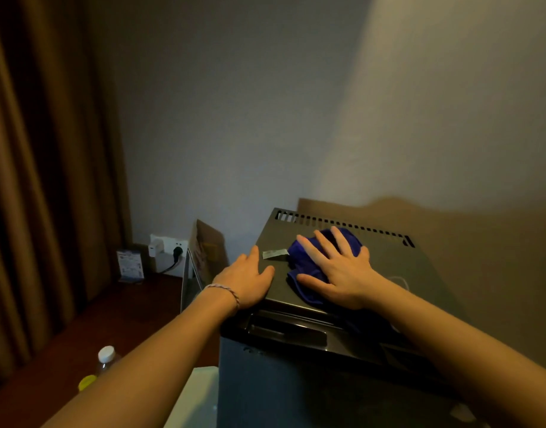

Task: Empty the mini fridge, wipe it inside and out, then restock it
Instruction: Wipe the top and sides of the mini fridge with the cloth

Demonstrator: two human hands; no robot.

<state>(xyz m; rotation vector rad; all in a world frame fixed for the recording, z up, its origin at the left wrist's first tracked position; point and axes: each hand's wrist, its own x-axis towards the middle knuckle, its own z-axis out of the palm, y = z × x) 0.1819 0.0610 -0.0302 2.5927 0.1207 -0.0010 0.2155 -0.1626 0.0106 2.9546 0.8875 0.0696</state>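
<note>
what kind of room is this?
Probably a hotel room or bedroom corner, dimly lit. Clues: a mini fridge against a plain wall, heavy floor-length curtains on the left, and a wall socket with a charger and plug above a dark wooden surface.

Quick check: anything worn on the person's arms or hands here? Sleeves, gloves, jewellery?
Both forearms are bare, with no sleeves in view and no gloves. The left hand has a thin braided bracelet, pale with pinkish strands, at the wrist. The right hand shows nothing worn.

A dark reddish-brown wooden floor (89,332) is carrying a black metal mini fridge (296,381), two capped plastic bottles (106,358) and a small printed card (129,266).
</note>
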